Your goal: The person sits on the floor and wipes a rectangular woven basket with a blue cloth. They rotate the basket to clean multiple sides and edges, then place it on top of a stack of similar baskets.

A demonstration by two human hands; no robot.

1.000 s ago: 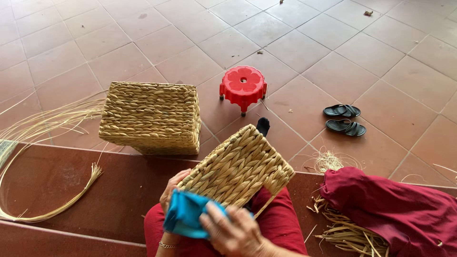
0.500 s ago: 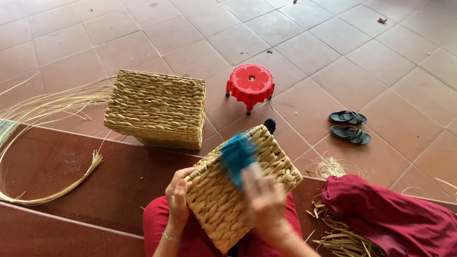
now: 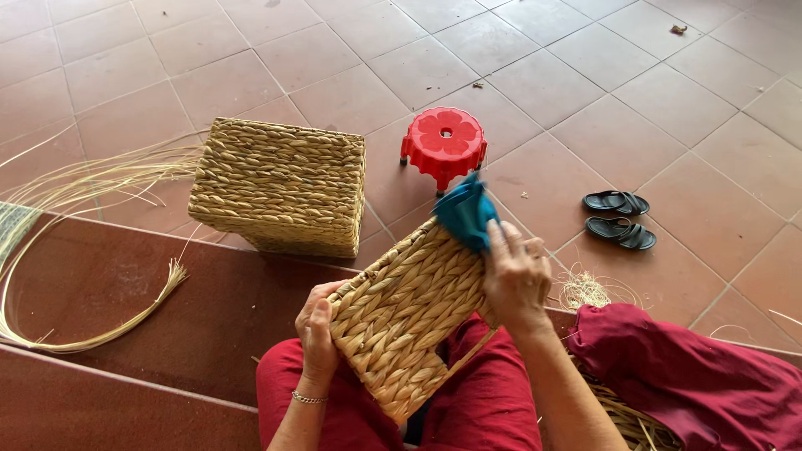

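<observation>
A woven straw basket (image 3: pixel 401 317) lies tilted across my lap, resting on my red trousers. My left hand (image 3: pixel 317 330) grips its near left edge, thumb on the weave. My right hand (image 3: pixel 514 280) holds a blue cloth (image 3: pixel 464 213) pressed against the basket's far upper corner.
A second woven basket (image 3: pixel 280 184) stands upside down on the tiled floor ahead. A red plastic stool (image 3: pixel 444 144) is behind it, black sandals (image 3: pixel 618 219) to the right. Loose straw strands (image 3: pixel 75 276) curve at the left. A maroon cloth (image 3: pixel 693 384) covers straw at my right.
My right hand swept the blue cloth from the basket's near end up to its far corner. The basket tilted flatter on my lap.
</observation>
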